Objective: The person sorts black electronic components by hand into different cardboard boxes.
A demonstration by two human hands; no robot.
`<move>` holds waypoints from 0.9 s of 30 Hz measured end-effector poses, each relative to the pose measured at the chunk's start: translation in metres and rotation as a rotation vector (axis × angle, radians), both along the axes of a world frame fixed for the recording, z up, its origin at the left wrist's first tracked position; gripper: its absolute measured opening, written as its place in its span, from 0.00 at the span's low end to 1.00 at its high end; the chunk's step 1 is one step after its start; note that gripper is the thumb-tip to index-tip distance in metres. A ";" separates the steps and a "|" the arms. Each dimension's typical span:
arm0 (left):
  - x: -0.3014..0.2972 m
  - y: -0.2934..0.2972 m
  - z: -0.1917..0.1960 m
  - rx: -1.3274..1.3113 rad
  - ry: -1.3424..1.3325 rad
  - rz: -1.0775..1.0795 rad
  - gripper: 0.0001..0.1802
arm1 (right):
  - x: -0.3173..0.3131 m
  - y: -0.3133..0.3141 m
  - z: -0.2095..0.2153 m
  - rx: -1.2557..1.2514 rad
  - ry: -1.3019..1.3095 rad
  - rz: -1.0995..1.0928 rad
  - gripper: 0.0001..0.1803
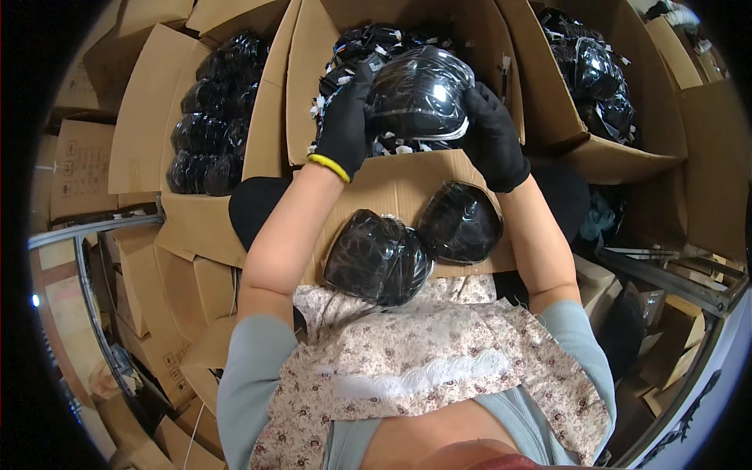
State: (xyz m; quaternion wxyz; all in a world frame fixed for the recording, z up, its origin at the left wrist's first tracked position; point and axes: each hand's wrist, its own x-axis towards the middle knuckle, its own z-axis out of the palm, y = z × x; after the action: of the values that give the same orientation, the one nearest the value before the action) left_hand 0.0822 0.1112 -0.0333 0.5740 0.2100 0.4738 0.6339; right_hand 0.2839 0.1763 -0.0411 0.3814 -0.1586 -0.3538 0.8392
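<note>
Both of my hands wear black gloves and hold one shiny black plastic-wrapped shell point(421, 94) over the middle cardboard box point(407, 176). My left hand point(345, 121), with a yellow cuff at the wrist, grips its left side. My right hand point(492, 137) grips its right side. Two more wrapped black shells lie on the box flap near my lap: one at the left point(376, 257), one at the right point(460, 222). The box under the held shell is filled with black parts with white tags point(368, 43).
An open carton at the left point(141, 141) holds stacked wrapped black shells point(211, 117). Another carton at the right point(603, 149) holds more of them point(595, 74). Flat cardboard boxes are piled at the lower left point(157, 313). A metal rail point(674, 278) runs at the right.
</note>
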 end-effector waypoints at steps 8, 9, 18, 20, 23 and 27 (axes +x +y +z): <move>-0.003 -0.012 0.035 0.211 0.614 -0.241 0.50 | 0.002 0.006 -0.017 0.007 0.103 -0.047 0.20; -0.005 -0.015 0.036 0.296 0.770 -0.213 0.53 | 0.001 0.005 -0.014 -0.011 0.103 -0.057 0.20; 0.002 -0.031 0.015 0.422 1.074 -0.021 0.33 | -0.007 -0.005 0.006 0.426 -0.217 -0.240 0.48; 0.008 -0.034 0.015 0.451 1.012 0.060 0.27 | -0.002 -0.001 0.003 0.606 -0.350 -0.313 0.49; 0.006 -0.035 0.011 0.403 1.082 0.050 0.24 | -0.008 -0.002 0.007 0.570 -0.347 -0.314 0.45; 0.009 -0.034 0.021 0.698 1.357 0.098 0.19 | -0.011 -0.016 0.019 0.078 0.170 0.201 0.50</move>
State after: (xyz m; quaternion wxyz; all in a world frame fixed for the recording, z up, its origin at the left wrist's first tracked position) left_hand 0.0916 0.0773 -0.0122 0.0288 0.7013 0.5036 0.5038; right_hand 0.2730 0.1601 -0.0221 0.3297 -0.0356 -0.3668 0.8692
